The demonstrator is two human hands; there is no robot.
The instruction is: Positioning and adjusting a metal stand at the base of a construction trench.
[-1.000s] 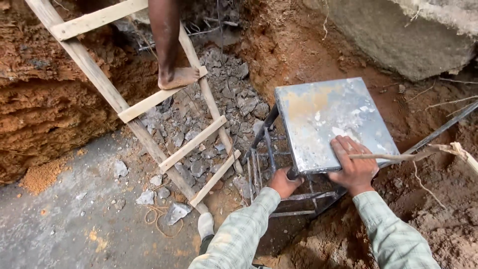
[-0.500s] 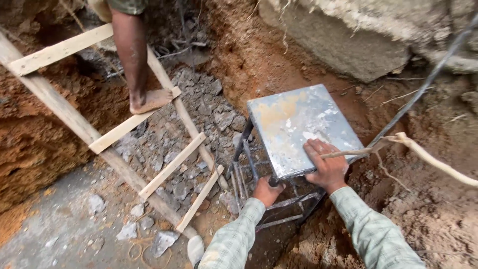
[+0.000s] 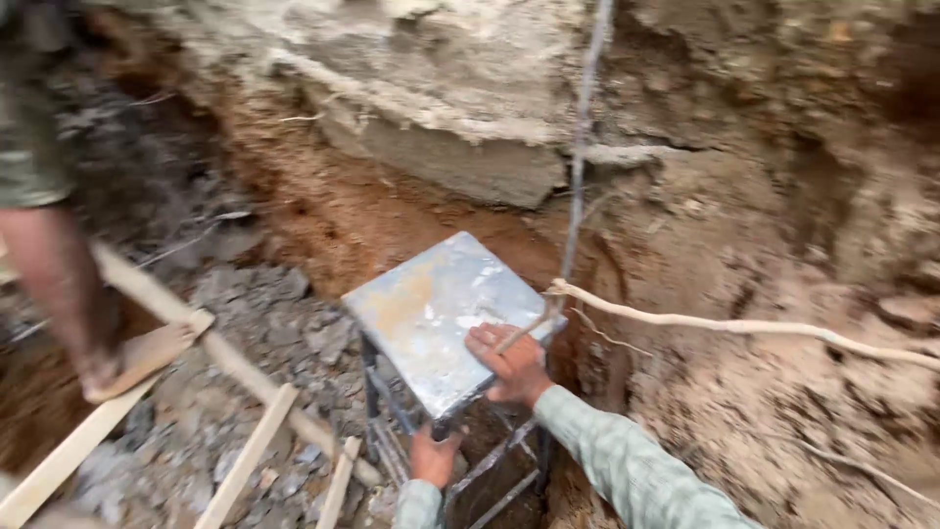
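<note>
Packaging or labels of any kind can't be made out down in this pit, just a square grey metal plate (image 3: 446, 318) sat flat on top of a dark rebar frame (image 3: 470, 456) against the reddish dirt wall. The right hand (image 3: 509, 364) is pressed palm-down on the plate's near corner, fingers spread, while the left hand (image 3: 432, 457) is wrapped around a bar of the frame below. Compared with half a second ago, the view has been swung rightwards, so the wooden ladder (image 3: 176, 411) and the other person's bare foot (image 3: 103, 367) are now pushed to the left edge, and everything's blurrier.
</note>
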